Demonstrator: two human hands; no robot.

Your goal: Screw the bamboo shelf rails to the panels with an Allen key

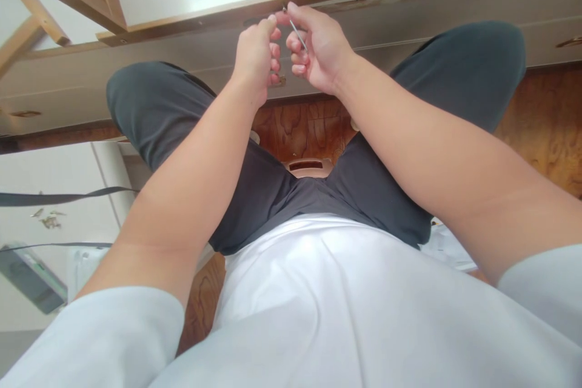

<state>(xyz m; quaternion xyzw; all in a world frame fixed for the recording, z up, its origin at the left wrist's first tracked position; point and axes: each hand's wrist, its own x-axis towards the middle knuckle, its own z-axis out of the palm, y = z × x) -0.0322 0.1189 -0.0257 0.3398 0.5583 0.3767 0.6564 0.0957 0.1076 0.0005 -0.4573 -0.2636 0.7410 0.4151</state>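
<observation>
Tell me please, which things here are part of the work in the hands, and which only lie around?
In the work:
- left hand, closed at the panel edge
- right hand, pinching a thin metal tool
- wooden panel, where both hands meet

Lying about:
- black strap
- small bits on the white board
- paper on the floor

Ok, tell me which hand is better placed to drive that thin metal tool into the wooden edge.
Right hand, probably. It holds the thin metal tool with the tip up at the wooden edge. The left hand is curled beside it, fingertips near the tip, and seems only to steady.
</observation>
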